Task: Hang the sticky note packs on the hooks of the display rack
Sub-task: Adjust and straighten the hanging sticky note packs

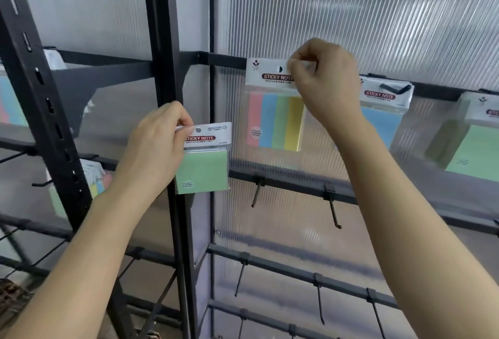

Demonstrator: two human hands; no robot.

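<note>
Striped pack (275,122) between right fingers (298,64)

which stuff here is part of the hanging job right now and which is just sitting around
In the job: striped pack, pinched by the right hand; green pack, held by the left hand; bare hooks.
Just there: blue pack already hung; black upright.

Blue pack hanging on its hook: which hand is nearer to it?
Right. The right hand, pinching the striped pack, is just left of the blue pack; the left hand holds a green pack far left.
</note>
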